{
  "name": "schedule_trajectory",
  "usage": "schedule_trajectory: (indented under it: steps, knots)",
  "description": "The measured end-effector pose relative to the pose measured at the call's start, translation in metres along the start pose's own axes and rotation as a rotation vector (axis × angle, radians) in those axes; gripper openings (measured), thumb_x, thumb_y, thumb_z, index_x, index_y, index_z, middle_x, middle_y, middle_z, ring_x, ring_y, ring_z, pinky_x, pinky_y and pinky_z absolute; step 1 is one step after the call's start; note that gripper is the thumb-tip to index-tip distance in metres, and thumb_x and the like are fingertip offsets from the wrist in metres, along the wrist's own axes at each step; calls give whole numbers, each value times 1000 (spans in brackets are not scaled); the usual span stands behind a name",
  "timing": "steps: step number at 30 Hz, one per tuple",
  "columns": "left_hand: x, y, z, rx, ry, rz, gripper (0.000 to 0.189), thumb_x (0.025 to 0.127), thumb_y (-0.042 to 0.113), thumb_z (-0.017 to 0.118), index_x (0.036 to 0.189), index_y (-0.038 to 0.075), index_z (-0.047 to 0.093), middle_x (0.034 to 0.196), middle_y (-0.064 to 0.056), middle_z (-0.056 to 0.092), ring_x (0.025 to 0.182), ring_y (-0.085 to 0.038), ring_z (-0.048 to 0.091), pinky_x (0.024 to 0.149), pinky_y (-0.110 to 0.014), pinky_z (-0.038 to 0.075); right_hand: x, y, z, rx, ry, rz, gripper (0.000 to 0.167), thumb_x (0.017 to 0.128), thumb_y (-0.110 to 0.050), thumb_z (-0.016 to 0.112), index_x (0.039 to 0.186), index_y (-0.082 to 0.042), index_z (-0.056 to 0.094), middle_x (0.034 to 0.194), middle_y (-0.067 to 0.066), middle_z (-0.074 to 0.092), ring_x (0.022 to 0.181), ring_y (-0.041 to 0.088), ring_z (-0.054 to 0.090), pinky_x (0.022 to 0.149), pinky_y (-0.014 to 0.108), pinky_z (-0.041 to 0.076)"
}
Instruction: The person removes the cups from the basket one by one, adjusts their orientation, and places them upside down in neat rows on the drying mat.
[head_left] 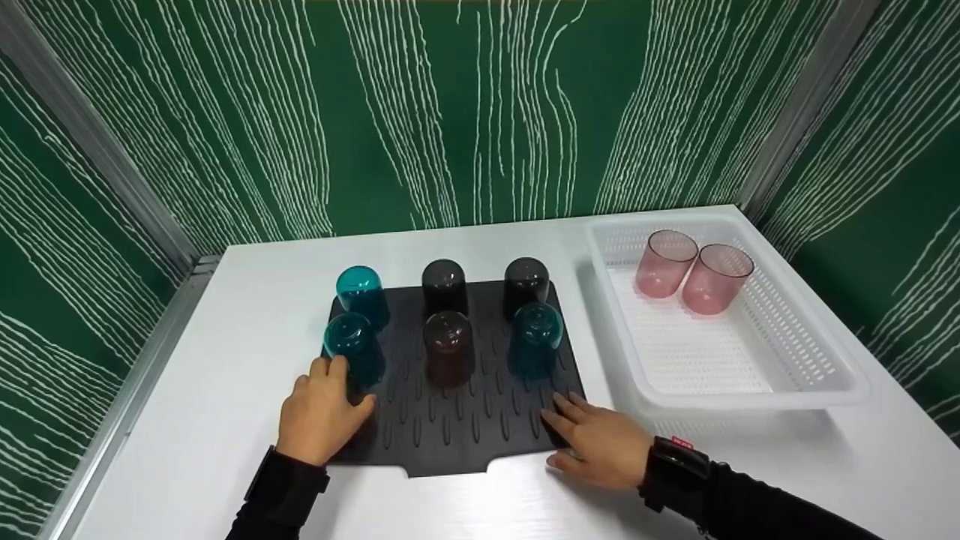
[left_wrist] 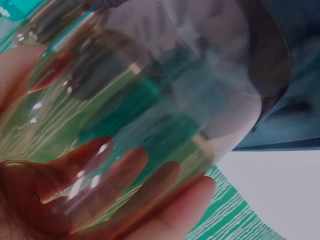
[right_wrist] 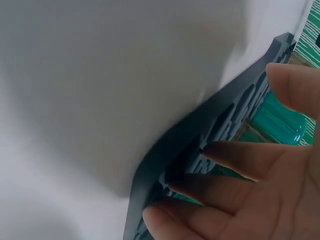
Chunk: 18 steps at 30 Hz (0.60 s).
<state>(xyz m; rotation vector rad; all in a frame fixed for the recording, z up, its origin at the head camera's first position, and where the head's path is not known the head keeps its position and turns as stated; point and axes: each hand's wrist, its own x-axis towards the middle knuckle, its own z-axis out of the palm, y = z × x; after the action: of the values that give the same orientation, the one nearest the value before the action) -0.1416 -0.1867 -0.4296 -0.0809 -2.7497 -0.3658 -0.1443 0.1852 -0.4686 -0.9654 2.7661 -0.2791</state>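
My left hand (head_left: 319,412) is at the left front of a black ribbed drying mat (head_left: 450,457). It holds a see-through tumbler (left_wrist: 220,75), with the fingers wrapped round its side in the left wrist view; in the head view the hand mostly hides this tumbler. Just beyond the hand, a teal tumbler (head_left: 354,345) stands upside down. My right hand (head_left: 600,442) rests its outstretched fingers on the mat's front right corner and holds nothing. Also upside down on the mat are a brownish tumbler (head_left: 448,349) in the middle and another teal tumbler (head_left: 536,341) at the right.
Along the mat's back edge stand a teal tumbler (head_left: 361,296) and two dark grey tumblers (head_left: 444,289), all inverted. To the right, a white perforated basket (head_left: 750,401) contains two pink tumblers (head_left: 718,279), mouths up. A green, white-lined wall (head_left: 495,112) borders the white table (head_left: 187,375).
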Motion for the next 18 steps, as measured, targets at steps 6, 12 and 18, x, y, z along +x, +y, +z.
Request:
schedule_trajectory:
  steps: [6, 12, 18]
  knots:
    - [1, -2, 1, -7, -57, -30, 57, 77, 29, 79, 116, -7, 58, 102, -27, 61, 81, -40, 64, 62, -55, 56, -3, -4, 0, -11, -12, -33, 66, 95, -48, 58, 141, -1, 50, 149, 28, 41, 138, 45, 39, 109, 54, 38]
    - [-1, -1, 1, -11, -53, -49, 65, 78, 31, 79, 119, -11, 53, 105, -28, 58, 87, -40, 62, 65, -56, 56, -4, -7, 0, -18, -10, -43, 66, 95, -47, 58, 140, 1, 50, 149, 27, 41, 138, 45, 39, 108, 53, 39]
    - [-3, 0, 4, -13, -1, -42, 77, 79, 40, 78, 125, -12, 46, 108, -28, 54, 92, -40, 58, 67, -55, 56, -4, -8, 1, -12, -11, -42, 68, 94, -46, 59, 140, 2, 49, 150, 27, 40, 138, 43, 40, 107, 53, 40]
